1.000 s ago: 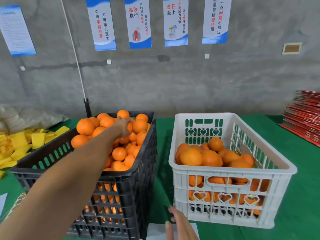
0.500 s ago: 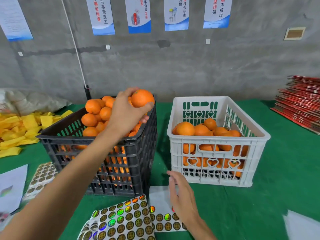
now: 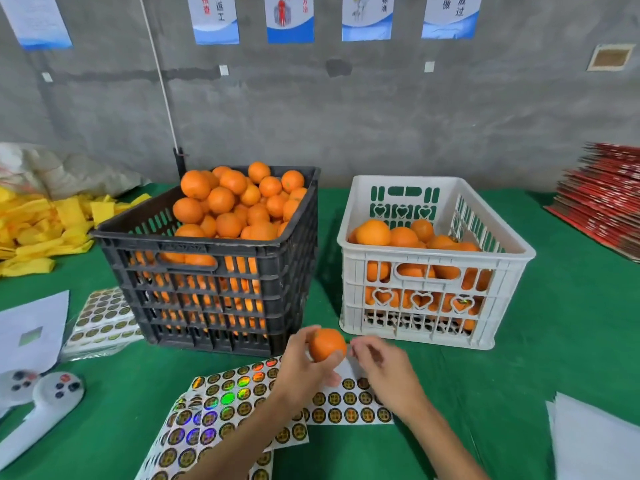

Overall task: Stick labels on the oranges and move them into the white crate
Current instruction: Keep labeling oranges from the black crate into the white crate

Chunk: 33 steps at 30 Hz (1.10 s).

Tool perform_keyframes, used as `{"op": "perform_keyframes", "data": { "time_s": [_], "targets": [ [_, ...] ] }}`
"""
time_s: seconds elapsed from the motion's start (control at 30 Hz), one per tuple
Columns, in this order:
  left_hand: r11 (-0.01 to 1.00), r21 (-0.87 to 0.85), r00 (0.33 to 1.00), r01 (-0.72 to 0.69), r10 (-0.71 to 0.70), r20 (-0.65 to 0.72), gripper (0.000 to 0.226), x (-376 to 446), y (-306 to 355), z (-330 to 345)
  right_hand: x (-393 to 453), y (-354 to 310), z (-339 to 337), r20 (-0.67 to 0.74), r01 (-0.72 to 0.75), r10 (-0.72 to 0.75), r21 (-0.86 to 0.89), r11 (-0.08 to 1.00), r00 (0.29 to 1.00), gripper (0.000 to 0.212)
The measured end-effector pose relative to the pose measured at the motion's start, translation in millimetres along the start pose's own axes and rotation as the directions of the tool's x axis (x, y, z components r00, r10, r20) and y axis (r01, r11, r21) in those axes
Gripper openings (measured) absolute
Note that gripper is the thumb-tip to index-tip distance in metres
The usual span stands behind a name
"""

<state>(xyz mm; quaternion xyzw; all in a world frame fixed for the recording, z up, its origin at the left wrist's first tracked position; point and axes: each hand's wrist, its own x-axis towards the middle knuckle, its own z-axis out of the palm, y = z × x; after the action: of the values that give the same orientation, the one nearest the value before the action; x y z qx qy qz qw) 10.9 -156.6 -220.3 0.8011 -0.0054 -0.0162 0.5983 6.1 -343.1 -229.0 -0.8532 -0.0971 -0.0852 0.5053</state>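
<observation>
My left hand (image 3: 304, 365) grips one orange (image 3: 327, 344) just above the sticker sheets (image 3: 221, 403), in front of the gap between the two crates. My right hand (image 3: 381, 368) is right beside that orange, with its bent fingertips close to the orange's right side. They are blurred, and I cannot make out a label between them. The black crate (image 3: 207, 251) on the left is heaped with oranges (image 3: 235, 202). The white crate (image 3: 433, 261) on the right is partly filled with oranges (image 3: 401, 237).
More sticker sheets (image 3: 104, 313) and white paper (image 3: 31, 334) lie at the left, with a white controller (image 3: 41, 393) near the front. Yellow pieces (image 3: 41, 223) are piled far left. Red flat stacks (image 3: 602, 202) sit at the right and white sheets (image 3: 595, 441) at the front right.
My left hand lifted an orange out of the black crate and brought it down in front of the crates. My right hand rose from the sticker sheet to the orange.
</observation>
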Motion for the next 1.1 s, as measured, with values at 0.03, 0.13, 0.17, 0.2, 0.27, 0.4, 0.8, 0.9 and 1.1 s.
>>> {"op": "perform_keyframes", "data": {
  "time_s": [0.03, 0.13, 0.17, 0.2, 0.27, 0.4, 0.8, 0.9, 1.1],
  "targets": [
    [1.0, 0.028, 1.0, 0.012, -0.012, -0.01, 0.065, 3.1, -6.8, 1.1, -3.8, 5.1, -1.1, 0.088, 0.031, -0.023, -0.094, 0.995, 0.996, 0.016],
    [1.0, -0.001, 1.0, 0.005, -0.005, -0.003, 0.06, 8.0, -19.9, 2.2, -13.6, 19.9, 2.2, 0.31, 0.128, -0.015, -0.346, 0.929, 0.951, 0.05],
    [0.999, -0.046, 1.0, -0.004, 0.004, -0.004, 0.059, 8.8, -22.8, 3.3, -14.8, 23.5, 3.2, 0.34, 0.147, 0.0, -0.405, 0.903, 0.94, 0.068],
    [0.995, -0.096, 1.0, -0.01, 0.009, -0.008, 0.058, 9.6, -26.0, 4.4, -14.9, 25.6, 3.9, 0.359, 0.165, 0.007, -0.447, 0.879, 0.933, 0.079],
    [0.99, -0.139, 1.0, -0.016, 0.013, -0.022, 0.056, 11.4, -31.9, 6.1, -13.7, 28.5, 4.4, 0.369, 0.192, -0.002, -0.479, 0.857, 0.929, 0.084],
    [0.978, -0.203, 0.999, -0.04, 0.039, -0.01, 0.053, 11.6, -37.6, 8.7, -11.0, 32.8, 5.1, 0.321, 0.212, -0.064, -0.454, 0.865, 0.945, 0.063],
    [0.976, -0.198, 0.996, -0.091, 0.089, -0.02, 0.053, 11.4, -42.6, 8.0, -13.7, 33.1, 7.7, 0.313, 0.213, -0.075, -0.434, 0.875, 0.947, 0.076],
    [0.971, -0.213, 0.995, -0.103, 0.1, -0.024, 0.053, 10.6, -42.4, 7.8, -14.5, 35.0, 8.8, 0.295, 0.202, -0.083, -0.401, 0.894, 0.952, 0.063],
    [0.973, -0.205, 0.994, -0.109, 0.105, -0.031, 0.056, 11.7, -44.9, 7.6, -14.2, 36.7, 12.6, 0.187, 0.145, -0.092, -0.289, 0.946, 0.978, 0.041]
  ]
}}
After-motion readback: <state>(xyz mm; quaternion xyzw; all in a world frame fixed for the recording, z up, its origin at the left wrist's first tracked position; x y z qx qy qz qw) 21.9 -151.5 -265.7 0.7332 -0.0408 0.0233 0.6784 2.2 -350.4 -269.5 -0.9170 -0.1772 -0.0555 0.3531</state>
